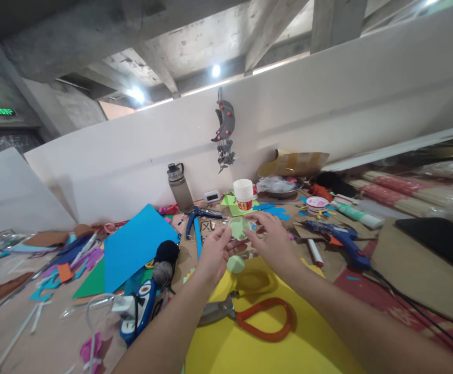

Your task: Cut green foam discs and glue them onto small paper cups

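Left hand (213, 254), right hand (273, 244) pinch green disc (239, 227); paper cups (243, 193) behind.

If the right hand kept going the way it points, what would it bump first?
The right hand would likely meet the pale green round paper disc it helps hold, then the left hand.

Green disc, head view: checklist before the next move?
1. Pinch on green disc by left hand and right hand: ok.
2. Grip at the disc's rim, face uncovered: ok.
3. Forearms clear of scissors: not ok, these lie just under them on the yellow sheet.
4. Hands apart from glue gun: ok; whether it is hot: cannot tell.
5. Loose second green piece below the hands, untouched: ok.
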Action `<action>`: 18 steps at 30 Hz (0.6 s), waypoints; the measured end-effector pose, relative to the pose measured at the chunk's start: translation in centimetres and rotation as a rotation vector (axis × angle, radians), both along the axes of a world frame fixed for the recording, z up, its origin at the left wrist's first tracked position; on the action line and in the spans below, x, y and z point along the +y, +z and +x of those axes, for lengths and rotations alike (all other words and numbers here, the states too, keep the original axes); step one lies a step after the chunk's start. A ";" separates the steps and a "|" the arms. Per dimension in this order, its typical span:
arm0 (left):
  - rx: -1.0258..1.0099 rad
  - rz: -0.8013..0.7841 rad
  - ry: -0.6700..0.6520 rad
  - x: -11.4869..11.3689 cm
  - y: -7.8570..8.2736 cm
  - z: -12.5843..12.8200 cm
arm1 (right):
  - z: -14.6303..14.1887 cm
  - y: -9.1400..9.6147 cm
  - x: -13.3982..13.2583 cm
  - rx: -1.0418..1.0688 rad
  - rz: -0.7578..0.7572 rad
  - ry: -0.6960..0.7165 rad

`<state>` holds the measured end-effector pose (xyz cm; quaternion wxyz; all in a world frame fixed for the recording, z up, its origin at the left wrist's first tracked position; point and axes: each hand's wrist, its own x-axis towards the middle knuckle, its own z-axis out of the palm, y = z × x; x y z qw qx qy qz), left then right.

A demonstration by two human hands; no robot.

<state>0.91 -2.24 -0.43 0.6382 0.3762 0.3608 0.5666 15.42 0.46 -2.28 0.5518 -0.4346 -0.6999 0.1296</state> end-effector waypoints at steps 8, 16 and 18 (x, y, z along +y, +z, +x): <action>0.000 0.016 0.011 -0.1 0.0 0.1 | 0.0 0.4 -0.6 -0.162 0.179 -0.042; 0.104 0.068 -0.004 -0.2 -0.2 0.3 | 0.5 0.4 0.2 -0.064 0.065 -0.044; 0.147 0.085 -0.014 -0.2 -0.4 0.4 | 0.7 0.2 0.6 -0.041 0.023 -0.047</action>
